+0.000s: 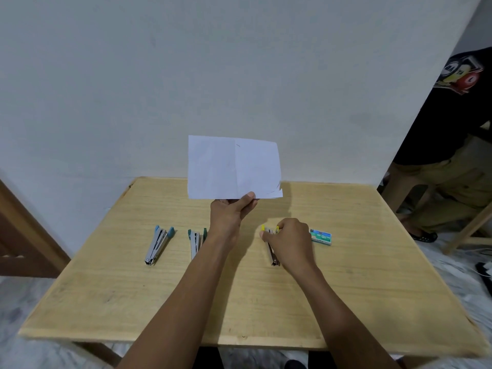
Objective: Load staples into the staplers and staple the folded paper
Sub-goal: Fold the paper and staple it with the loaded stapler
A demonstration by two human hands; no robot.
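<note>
A folded white paper [234, 167] is held upright above the far part of the wooden counter [359, 288] by the left hand [230, 215]. Its lower edge is pinched between the thumb and the fingers, with the thumb showing on the near face. A vertical crease runs down the middle of the sheet, and its lower right corner is ragged. The paper is clear of the counter and stands in front of the pale wall [133, 75].

The right hand [288, 239] is lowered onto the yellow stapler [272, 246], which lies on the counter right of centre with its yellow end pointing away and its metal end toward the near edge. The fingers are curled around the far half of this stapler, so it is gripped, though most of its body is hidden under the hand.

Just beside that hand, to the right, a small staple box [321, 236] is lying flat on the counter, green and white with printed lettering.

Two more staplers are lying on the left half. The blue stapler [159, 245] is furthest left and is seen slightly opened, its two arms spread at the far end. The green stapler [196, 242] lies between it and the left forearm, partly covered by that forearm.

At the right edge, beyond the counter, a person [452, 145] in dark clothing is partly visible.
</note>
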